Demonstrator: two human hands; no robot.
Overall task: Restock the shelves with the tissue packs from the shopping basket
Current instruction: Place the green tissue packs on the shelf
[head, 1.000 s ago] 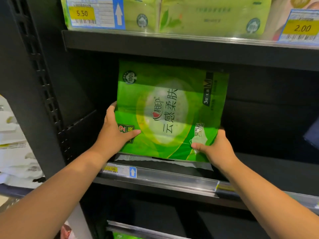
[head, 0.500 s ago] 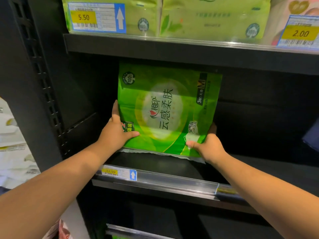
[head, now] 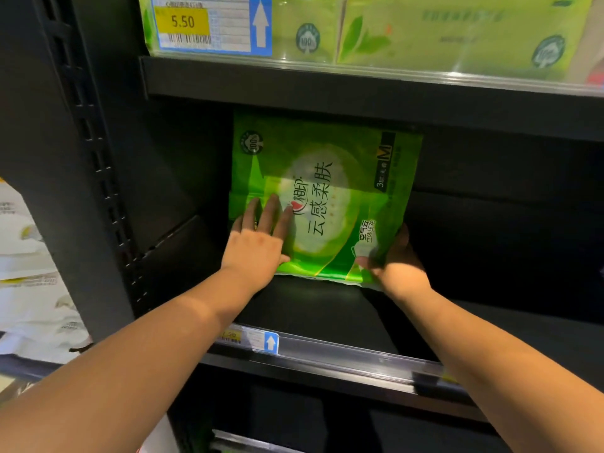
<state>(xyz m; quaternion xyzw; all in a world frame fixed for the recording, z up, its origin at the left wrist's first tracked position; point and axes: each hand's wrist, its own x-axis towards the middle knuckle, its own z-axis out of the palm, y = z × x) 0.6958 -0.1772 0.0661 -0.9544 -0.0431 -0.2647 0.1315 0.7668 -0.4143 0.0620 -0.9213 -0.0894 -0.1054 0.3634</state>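
Head view, looking forward and down into a black shelving unit. Showing, at the far left, white packs (head: 29, 289) lying stacked beyond the slotted black upright (head: 94, 178). Displaying, just right of that upright and high up, a yellow 5.50 price label (head: 183, 22) hanging on the front of the upper shelf (head: 294, 83). Reaching in with the left hand (head: 258, 243), laying it flat on the lower left face of the green tissue pack (head: 343, 178), fingers straight and slightly spread, pressing rather than gripping. Showing a small price tag (head: 258, 340) with a blue arrow sitting in the clear strip along the front edge of the middle shelf (head: 327, 308), just beside the left forearm. Standing the pack upright and deep inside on that shelf, printed front facing out, bottom edge appearing to be resting on the board, top edge sitting just under the upper shelf. Pinching the pack's lower right corner with the right hand (head: 395, 266), thumb lying on the front, fingers curling round behind the right edge, blurring slightly. Carrying pale green packs (head: 457, 31) side by side along the upper shelf.
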